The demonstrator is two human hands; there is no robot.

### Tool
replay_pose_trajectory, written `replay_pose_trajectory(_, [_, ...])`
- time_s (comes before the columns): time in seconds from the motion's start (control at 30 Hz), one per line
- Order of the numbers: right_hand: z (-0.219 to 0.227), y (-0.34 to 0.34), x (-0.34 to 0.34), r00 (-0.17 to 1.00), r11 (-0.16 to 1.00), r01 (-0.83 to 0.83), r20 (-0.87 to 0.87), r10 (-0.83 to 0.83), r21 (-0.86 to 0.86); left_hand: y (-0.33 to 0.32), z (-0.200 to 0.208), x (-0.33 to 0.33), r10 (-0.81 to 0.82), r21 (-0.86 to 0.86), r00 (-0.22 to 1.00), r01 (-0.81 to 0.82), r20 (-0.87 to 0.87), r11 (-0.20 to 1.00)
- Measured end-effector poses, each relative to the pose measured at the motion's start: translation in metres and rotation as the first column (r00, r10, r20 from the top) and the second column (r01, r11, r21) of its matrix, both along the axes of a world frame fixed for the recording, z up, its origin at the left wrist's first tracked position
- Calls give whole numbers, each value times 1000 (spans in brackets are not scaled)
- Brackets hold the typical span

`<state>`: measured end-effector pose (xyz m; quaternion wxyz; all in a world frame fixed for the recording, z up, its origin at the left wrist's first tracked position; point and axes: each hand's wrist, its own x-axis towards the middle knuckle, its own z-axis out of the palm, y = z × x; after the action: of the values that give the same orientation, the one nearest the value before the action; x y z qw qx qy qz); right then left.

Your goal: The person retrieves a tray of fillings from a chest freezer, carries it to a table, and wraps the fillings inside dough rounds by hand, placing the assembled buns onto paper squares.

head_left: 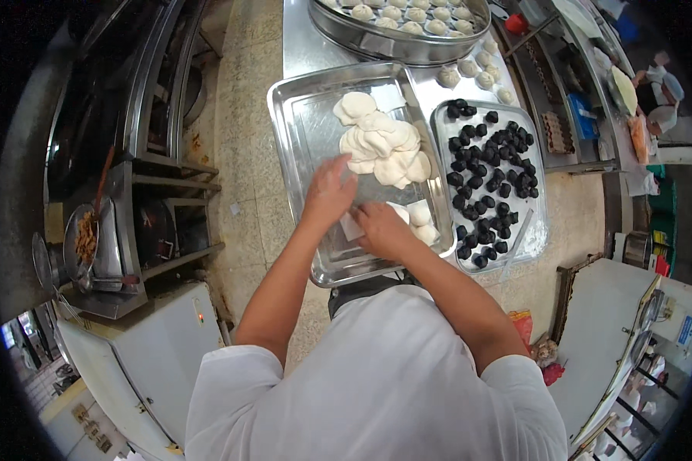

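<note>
A shallow metal tray (284,115) lies before me on the steel table. A pile of flat, pale dough wrappers (384,146) is heaped in its middle. My left hand (331,192) is over the tray, fingers apart, its fingertips by the lower left edge of the pile. My right hand (383,230) is low over the tray, fingers bent together at a small white paper square (351,227); its fingertips are partly hidden. Several smooth white dough buns (423,223) sit on paper in the tray's near right corner, right beside my right hand.
To the right, a second tray (542,192) carries several black dough lumps and a flat strip. A large round steamer (400,48) of pleated buns stands at the far end, with loose buns (484,71) beside it. Stoves (138,100) line the left; a white cabinet (600,323) stands right.
</note>
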<state>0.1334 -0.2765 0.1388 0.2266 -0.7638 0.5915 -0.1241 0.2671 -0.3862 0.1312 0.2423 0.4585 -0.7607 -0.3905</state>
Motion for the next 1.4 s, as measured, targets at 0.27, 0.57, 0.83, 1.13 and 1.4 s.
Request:
replay_pose_trajectory(0.27, [46, 55, -59, 936, 937, 330, 164, -310, -115, -134, -19, -77, 254, -139, 962, -239, 104, 961])
replay_pose_trajectory(0.57, [69, 168, -144, 571, 582, 813, 215, -792, -16, -172, -25, -95, 95, -292, 931, 13, 353, 956])
replay_pose_trajectory(0.83, [37, 205, -205, 441, 427, 897, 147, -885, -114, -158, 22, -64, 3, 29, 967, 5, -254, 1000])
replay_pose_trajectory(1.13, [25, 159, -280, 695, 723, 666, -198, -691, -185, -71, 54, -72, 425, 504, 467, 52, -775, 862])
replay_pose_trajectory(1.4, [21, 150, -302, 809, 855, 494, -279, -518, -157, 84, 71, -139, 712, 752, 315, 483, -627, 448])
